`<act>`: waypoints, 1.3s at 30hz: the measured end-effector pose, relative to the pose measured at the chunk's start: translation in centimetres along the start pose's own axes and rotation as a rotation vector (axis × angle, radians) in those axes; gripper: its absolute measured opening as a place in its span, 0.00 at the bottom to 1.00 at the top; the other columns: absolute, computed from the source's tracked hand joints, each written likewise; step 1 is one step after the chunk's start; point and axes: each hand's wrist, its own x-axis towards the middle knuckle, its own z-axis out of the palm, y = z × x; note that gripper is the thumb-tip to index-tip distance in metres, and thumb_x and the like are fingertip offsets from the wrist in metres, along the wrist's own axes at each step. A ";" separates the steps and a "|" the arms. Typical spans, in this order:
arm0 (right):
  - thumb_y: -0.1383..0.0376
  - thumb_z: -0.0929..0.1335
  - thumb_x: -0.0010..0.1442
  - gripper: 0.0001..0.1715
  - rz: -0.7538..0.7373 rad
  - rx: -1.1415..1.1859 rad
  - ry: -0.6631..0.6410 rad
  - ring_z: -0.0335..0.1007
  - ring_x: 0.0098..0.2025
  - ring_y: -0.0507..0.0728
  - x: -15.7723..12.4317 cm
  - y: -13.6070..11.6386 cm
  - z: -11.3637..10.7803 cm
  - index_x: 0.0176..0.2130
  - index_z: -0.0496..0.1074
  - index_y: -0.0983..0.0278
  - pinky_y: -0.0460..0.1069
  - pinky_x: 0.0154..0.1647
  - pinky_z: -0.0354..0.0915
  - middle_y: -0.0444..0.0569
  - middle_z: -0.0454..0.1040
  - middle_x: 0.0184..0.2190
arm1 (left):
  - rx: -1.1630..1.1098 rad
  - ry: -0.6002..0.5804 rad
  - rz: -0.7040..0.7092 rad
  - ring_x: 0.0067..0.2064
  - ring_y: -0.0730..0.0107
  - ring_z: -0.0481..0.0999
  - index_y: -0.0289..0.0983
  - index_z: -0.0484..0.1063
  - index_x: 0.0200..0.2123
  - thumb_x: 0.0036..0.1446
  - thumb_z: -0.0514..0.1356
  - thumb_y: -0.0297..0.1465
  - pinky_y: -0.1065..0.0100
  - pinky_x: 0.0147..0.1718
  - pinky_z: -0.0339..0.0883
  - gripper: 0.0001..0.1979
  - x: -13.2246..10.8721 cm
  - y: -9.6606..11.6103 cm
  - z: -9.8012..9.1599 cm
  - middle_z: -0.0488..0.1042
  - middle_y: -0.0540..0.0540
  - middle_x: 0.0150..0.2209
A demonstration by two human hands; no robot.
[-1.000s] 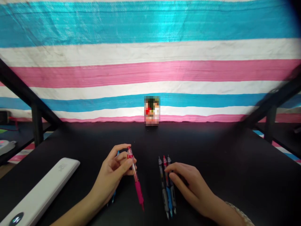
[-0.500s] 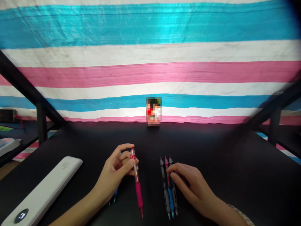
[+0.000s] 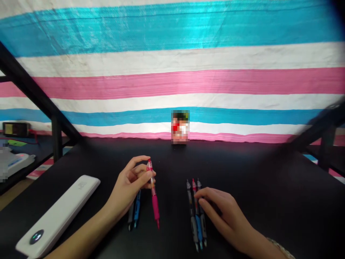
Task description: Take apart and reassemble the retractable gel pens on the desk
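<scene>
My left hand [image 3: 136, 180] is closed on a pink click pen [image 3: 155, 205], gripping its clear barrel between thumb and fingers. The index fingertip rests on its top button, and the tip points down toward me. Under and behind that hand, a blue pen [image 3: 137, 208] and a dark grey pen [image 3: 130, 217] lie partly hidden. My right hand [image 3: 225, 212] has thumb and index finger closed at a row of three pens side by side: a grey one [image 3: 193, 225], a red-topped one with a blue grip [image 3: 198, 225] and another grey one [image 3: 204, 226]. Its other fingers are hidden.
A white device with a round display [image 3: 60, 212] lies on the black table [image 3: 172, 162] at left. A small blurred-out box [image 3: 180, 127] stands at the back edge. Black frame bars [image 3: 57, 136] flank the table, with a striped sheet [image 3: 172, 82] behind.
My left hand has moved the pink pen left and away from me, uncovering more of the pens beneath. My right hand stays at the row of pens. The view has shifted slightly.
</scene>
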 end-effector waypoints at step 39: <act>0.67 0.63 0.70 0.06 -0.097 -0.069 0.037 0.76 0.30 0.53 -0.3 0.7 0.3 0.44 0.68 0.59 0.45 0.33 0.70 0.45 0.76 0.32 | 1.233 -0.101 0.207 0.33 0.59 0.73 0.38 0.71 0.41 0.52 0.64 0.29 0.63 0.34 0.63 0.12 2.3 -0.8 -3.1 0.70 0.53 0.27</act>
